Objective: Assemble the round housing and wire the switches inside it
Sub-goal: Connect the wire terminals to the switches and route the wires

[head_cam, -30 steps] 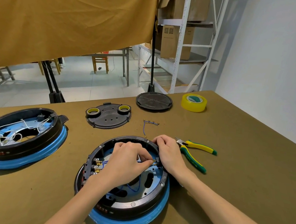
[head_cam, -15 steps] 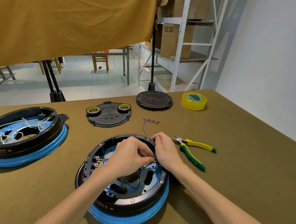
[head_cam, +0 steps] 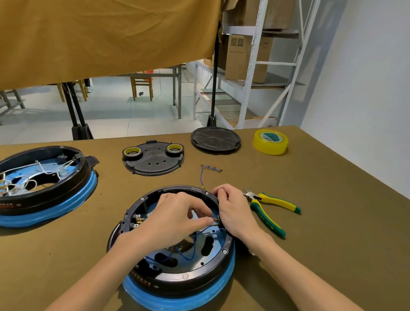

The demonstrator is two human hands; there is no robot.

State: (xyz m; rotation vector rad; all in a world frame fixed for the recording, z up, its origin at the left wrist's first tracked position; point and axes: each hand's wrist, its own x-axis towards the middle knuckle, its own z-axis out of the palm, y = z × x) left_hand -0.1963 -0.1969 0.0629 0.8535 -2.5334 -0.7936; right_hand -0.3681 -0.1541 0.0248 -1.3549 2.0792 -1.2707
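Left hand (head_cam: 174,220): inside the near round housing (head_cam: 173,276), thumb and forefinger pinched on a small brass terminal (head_cam: 214,221) at the end of a blue wire (head_cam: 188,253), held at the housing's right inner wall. Right hand (head_cam: 233,212): draped over the right rim, fingers curled at the wall beside the terminal; it seems to steady a switch or fitting there, though exactly what it grips is hidden. Change over the last second: the pinch has stayed at the same spot while the left hand closed up and then spread slightly, so the terminal now shows between the two hands; the view has also dipped a little. Judgement: a terminal is being pushed onto a contact on the right side, seating probably under way, not confirmed. Near housing: black ring on a blue base, front centre of the brown table (head_cam: 331,219), with a bank of switch contacts (head_cam: 137,220) on its left wall. Loose wire harness (head_cam: 207,172): just beyond the rim, unused. Cutters (head_cam: 269,210): right of the right hand. Second housing (head_cam: 33,185): far left, with white wiring. Two dark cover plates (head_cam: 153,160) and a yellow tape roll (head_cam: 270,142): at the far edge.
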